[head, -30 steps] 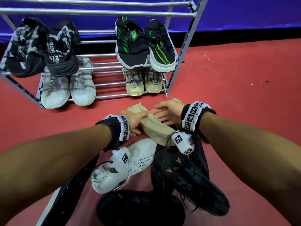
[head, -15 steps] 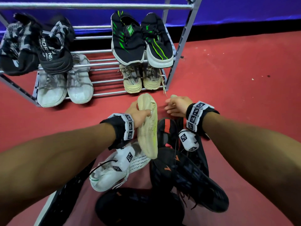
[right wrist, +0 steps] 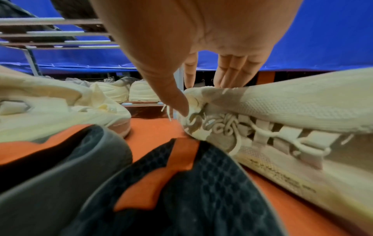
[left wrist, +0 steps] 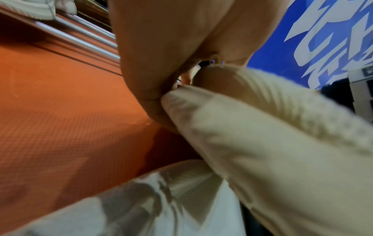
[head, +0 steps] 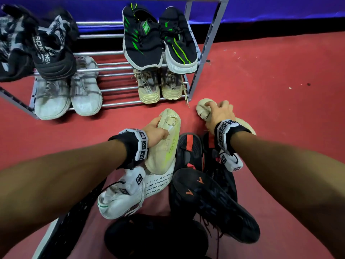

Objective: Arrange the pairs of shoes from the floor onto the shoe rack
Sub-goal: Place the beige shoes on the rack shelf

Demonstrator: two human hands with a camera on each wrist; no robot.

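Observation:
Two cream knit shoes lie on the red floor in front of the metal shoe rack (head: 205,53). My left hand (head: 160,131) grips one cream shoe (head: 164,148) by its collar, heel end toward the rack; the left wrist view shows the thumb and fingers of that hand (left wrist: 177,83) pinching the cream fabric (left wrist: 262,143). My right hand (head: 214,109) holds the second cream shoe (head: 202,108) to the right. In the right wrist view this hand (right wrist: 203,95) has its thumb on the lace side and its fingers over the top of the shoe (right wrist: 292,108).
The rack holds a black-and-green pair (head: 158,40), a beige pair (head: 160,86), a grey pair (head: 67,92) and a black-and-grey pair (head: 37,45). A white shoe (head: 128,199), black shoes with orange marks (head: 214,202) and another black shoe (head: 155,238) lie beneath my arms.
My hands have moved apart. The left hand turned its cream shoe and lifted its heel toward the rack; the right hand shifted right and took hold of the second cream shoe.

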